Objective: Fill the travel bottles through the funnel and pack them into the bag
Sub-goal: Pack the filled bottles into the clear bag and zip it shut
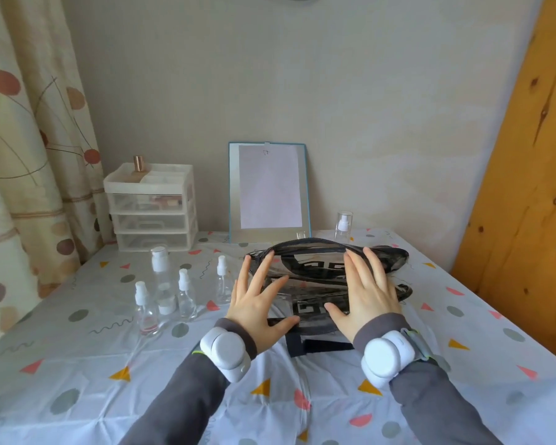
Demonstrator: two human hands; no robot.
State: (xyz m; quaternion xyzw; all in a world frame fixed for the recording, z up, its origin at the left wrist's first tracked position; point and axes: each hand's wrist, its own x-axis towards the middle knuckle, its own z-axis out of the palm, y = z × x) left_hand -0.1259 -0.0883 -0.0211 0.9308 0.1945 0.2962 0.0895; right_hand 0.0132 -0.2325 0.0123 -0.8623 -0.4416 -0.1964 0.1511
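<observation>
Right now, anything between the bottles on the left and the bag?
Nothing visible stands on the tablecloth between the bottle cluster and the clear bag. But the left hand and right hand both lie spread flat on the bag, and its top edge looks closed, though I can't confirm.

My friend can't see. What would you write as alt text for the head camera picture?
Two bare hands, left hand and right hand, lie flat with spread fingers on a clear plastic bag with black trim on a patterned tablecloth. Four small clear spray bottles with white caps stand to its left, outside the bag.
</observation>
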